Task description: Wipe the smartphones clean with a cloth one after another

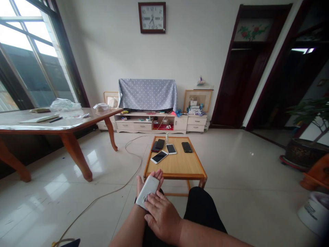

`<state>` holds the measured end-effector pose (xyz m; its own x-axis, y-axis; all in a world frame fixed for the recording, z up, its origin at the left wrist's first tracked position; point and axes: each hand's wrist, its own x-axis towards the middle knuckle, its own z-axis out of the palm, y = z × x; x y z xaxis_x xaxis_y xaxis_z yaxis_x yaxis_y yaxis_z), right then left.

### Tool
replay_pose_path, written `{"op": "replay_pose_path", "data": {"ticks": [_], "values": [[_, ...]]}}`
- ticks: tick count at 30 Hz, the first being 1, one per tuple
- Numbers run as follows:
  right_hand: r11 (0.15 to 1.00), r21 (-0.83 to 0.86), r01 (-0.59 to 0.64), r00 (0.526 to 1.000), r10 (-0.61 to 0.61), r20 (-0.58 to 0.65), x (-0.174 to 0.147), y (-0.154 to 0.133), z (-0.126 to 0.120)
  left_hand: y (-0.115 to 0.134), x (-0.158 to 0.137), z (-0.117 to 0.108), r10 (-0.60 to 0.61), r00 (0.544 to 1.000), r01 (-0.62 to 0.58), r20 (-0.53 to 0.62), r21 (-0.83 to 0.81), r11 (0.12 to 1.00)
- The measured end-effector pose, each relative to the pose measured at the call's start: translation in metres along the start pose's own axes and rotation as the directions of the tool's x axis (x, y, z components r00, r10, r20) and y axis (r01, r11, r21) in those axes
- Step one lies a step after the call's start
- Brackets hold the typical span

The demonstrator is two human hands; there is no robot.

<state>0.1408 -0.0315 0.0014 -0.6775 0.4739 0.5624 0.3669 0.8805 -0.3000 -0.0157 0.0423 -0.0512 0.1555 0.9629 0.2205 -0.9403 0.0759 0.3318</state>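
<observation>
A white phone lies back side up across my left hand, which holds it from below with the palm turned up. My right hand rests on the phone's lower half, its fingers stretched out over the back. By those fingertips shows a small grey patch; I cannot tell whether it belongs to the phone. On the low wooden table ahead lie two white phones with dark screens, one nearer and one farther. A black phone overlaps another dark one, and a black phone sits at right.
A small pale bottle stands at the low table's far edge. To the left is a larger table with plastic bags. A cable runs over the floor. At right are a potted plant and a white bucket.
</observation>
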Motion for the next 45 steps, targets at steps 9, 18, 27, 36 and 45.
{"op": "replay_pose_path", "data": {"ticks": [9, 18, 27, 36, 45], "values": [[0.997, -0.031, -0.065, 0.998, 0.065, -0.017, 0.01, 0.009, -0.005, -0.003, 0.004, -0.003, 0.024, 0.998, -0.023, -0.049, 0.026, 0.999], [0.977, -0.045, -0.209, 0.978, 0.21, 0.011, 0.023, 0.018, -0.011, -0.004, 0.006, -0.011, 0.017, 1.0, -0.016, -0.014, 0.058, 0.998], [1.0, -0.008, -0.017, 0.997, 0.018, 0.08, 0.011, -0.003, 0.001, -0.001, 0.002, -0.008, 0.002, 1.0, -0.001, -0.026, 0.053, 0.999], [0.997, -0.032, -0.077, 0.997, 0.077, 0.013, 0.023, 0.008, 0.008, 0.002, 0.009, -0.032, -0.021, 0.994, 0.017, 0.107, 0.043, 0.999], [0.998, -0.066, -0.013, 1.0, 0.012, -0.016, 0.025, 0.013, 0.01, 0.012, 0.009, -0.02, -0.077, 0.978, 0.072, 0.195, 0.033, 0.997]]}}
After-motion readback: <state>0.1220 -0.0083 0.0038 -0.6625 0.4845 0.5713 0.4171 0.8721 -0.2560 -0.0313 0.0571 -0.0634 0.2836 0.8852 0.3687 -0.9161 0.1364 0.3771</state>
